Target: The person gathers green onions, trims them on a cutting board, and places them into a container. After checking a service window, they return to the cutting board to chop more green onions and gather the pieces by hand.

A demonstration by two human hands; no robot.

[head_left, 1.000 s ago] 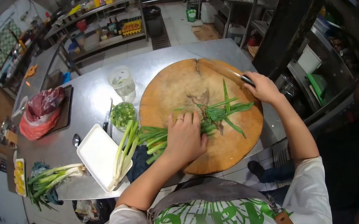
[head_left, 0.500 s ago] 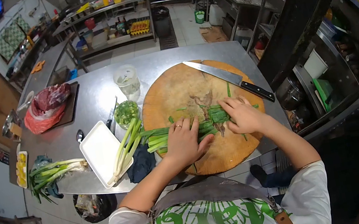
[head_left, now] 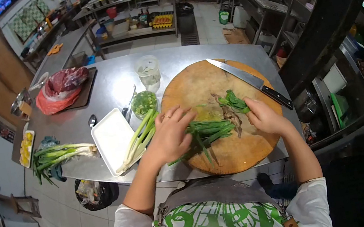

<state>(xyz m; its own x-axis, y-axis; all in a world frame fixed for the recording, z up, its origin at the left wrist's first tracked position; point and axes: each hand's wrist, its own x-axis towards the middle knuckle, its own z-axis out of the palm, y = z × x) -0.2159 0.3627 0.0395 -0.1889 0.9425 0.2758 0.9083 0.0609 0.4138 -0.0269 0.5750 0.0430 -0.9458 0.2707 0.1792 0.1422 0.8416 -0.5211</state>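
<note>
Scallions (head_left: 211,129) lie across the left part of a round wooden chopping board (head_left: 186,84), their white ends reaching over a white tray. My left hand (head_left: 172,133) is on the bunch, with green stalks coming out between fingers and thumb; its grip is partly hidden. Over the right side of the board, my right hand (head_left: 266,114) pinches a small folded clump of scallion greens (head_left: 234,102). Dark wilted scraps (head_left: 232,117) rest on the wood between the hands. Beyond my right hand lies a knife (head_left: 249,83), its black handle over the board's right edge.
Left of the board are the white tray (head_left: 114,141), a bowl of chopped greens (head_left: 144,103), a clear container (head_left: 148,71) and a spoon (head_left: 92,121). Farther left are more scallions (head_left: 63,154) and raw meat (head_left: 62,88). A dark post (head_left: 320,18) stands at the right.
My right hand has picked up the small clump of greens and moved right. My left hand has risen from lying flat, curling at the bunch. The camera view has shifted.
</note>
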